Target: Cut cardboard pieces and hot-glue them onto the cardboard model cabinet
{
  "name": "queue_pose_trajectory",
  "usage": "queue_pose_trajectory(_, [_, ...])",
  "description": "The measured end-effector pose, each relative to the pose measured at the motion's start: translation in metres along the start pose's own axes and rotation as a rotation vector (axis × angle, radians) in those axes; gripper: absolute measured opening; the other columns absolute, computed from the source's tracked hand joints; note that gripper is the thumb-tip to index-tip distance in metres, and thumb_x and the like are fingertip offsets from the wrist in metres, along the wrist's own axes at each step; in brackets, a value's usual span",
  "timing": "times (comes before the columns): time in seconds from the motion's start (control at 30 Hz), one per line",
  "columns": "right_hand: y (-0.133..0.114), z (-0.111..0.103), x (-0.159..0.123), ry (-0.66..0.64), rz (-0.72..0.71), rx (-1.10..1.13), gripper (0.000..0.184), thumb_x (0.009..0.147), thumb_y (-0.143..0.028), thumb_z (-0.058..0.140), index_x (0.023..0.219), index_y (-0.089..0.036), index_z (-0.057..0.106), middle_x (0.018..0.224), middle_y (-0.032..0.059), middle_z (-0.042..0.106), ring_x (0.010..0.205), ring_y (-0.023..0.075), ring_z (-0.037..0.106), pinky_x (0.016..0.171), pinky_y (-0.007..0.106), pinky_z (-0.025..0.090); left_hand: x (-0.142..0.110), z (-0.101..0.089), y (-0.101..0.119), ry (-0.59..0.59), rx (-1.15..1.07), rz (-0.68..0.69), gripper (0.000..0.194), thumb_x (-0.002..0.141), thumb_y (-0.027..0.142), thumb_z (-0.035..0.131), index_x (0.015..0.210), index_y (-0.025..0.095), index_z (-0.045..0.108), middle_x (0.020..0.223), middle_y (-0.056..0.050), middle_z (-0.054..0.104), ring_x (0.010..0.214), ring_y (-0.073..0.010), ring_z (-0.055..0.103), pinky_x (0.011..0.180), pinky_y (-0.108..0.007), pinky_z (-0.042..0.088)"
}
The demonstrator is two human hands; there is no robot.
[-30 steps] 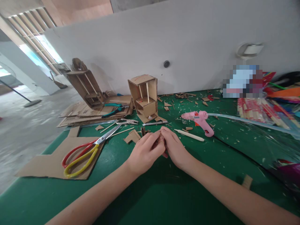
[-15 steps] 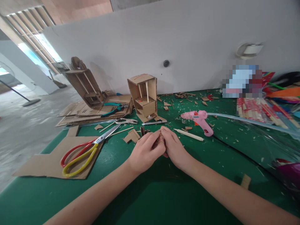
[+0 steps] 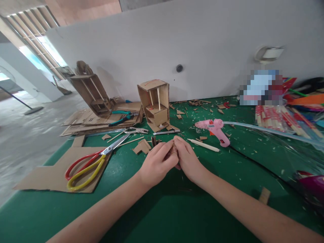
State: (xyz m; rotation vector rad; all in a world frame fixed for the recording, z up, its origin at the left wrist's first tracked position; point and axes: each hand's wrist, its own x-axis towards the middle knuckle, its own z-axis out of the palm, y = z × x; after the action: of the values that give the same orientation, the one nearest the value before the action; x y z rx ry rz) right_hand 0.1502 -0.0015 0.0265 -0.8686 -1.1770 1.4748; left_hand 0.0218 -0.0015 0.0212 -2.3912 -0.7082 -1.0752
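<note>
My left hand (image 3: 158, 164) and my right hand (image 3: 187, 158) meet over the middle of the green table, closed with fingertips pressed together. Whatever they pinch is hidden between the fingers. Just beyond my left knuckles a small bunch of upright cardboard strips (image 3: 154, 141) shows, and flat cardboard scraps (image 3: 142, 146) lie to its left. Right of my right hand rests an off-white stick with a pointed end (image 3: 204, 145). A utility knife (image 3: 166, 132) lies behind the hands, in front of a small cardboard box model (image 3: 160, 118) standing upright with sticks inside.
Scissors (image 3: 98, 162) with red and yellow handles lie on cut cardboard (image 3: 58, 168) at left. Teal-handled pliers (image 3: 124, 116) and a taller cardboard model (image 3: 91, 94) rest on stacked sheets. At right are a pink glue gun (image 3: 214, 128), its cord (image 3: 253, 160) and packaged sticks (image 3: 280, 119).
Both hands stay pressed together in the same place, with hardly any finger movement visible. The view has shifted very slightly.
</note>
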Motion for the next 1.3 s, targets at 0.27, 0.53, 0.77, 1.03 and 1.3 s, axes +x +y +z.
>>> queue_pose_trajectory(0.27, [-0.0001,0.0007,-0.0006,0.016,0.006,0.0,0.026,0.09,-0.037,0.039,0.068,-0.024,0.033,0.052,-0.0095,0.032,0.036,0.0063,0.027,0.031,0.018,0.023,-0.0021,0.0012,0.0003,0.002,-0.029,-0.004,0.011,0.088,0.007,0.049,0.091,0.013,0.058,0.109,-0.015,0.061,0.091,-0.0193,0.059,0.076,-0.032,0.055])
queue_pose_trajectory(0.53, [0.0008,0.0008,-0.001,0.009,0.012,0.005,0.028,0.089,-0.04,0.042,0.068,-0.024,0.032,0.053,-0.0093,0.03,0.037,0.0066,0.027,0.032,0.019,0.023,-0.0036,0.0018,0.0,0.034,-0.051,-0.011,0.013,0.088,0.007,0.049,0.094,0.013,0.059,0.109,-0.016,0.062,0.091,-0.0196,0.06,0.077,-0.033,0.056])
queue_pose_trajectory(0.77, [0.0004,0.0009,-0.0016,0.015,0.0,-0.002,0.028,0.09,-0.038,0.041,0.068,-0.024,0.031,0.054,-0.0091,0.029,0.039,0.0069,0.027,0.034,0.019,0.023,-0.0028,0.0022,0.0,0.032,-0.054,-0.002,0.012,0.088,0.006,0.049,0.093,0.014,0.057,0.111,-0.016,0.062,0.093,-0.0199,0.06,0.078,-0.033,0.056])
queue_pose_trajectory(1.03, [0.001,0.0007,-0.001,0.013,-0.002,-0.03,0.027,0.09,-0.038,0.039,0.069,-0.025,0.033,0.052,-0.0096,0.03,0.036,0.0071,0.028,0.032,0.02,0.023,-0.0028,0.0023,0.0005,0.039,-0.076,-0.02,0.013,0.088,0.006,0.048,0.092,0.015,0.057,0.11,-0.015,0.062,0.094,-0.0197,0.061,0.078,-0.033,0.056])
queue_pose_trajectory(1.3, [0.0003,0.0001,-0.0006,0.01,-0.014,-0.06,0.026,0.093,-0.032,0.034,0.068,-0.024,0.034,0.051,-0.0098,0.033,0.035,0.007,0.031,0.032,0.02,0.026,-0.0035,0.0023,0.0003,0.043,-0.102,-0.024,0.013,0.088,0.007,0.049,0.092,0.014,0.058,0.111,-0.016,0.062,0.095,-0.0203,0.061,0.079,-0.034,0.056])
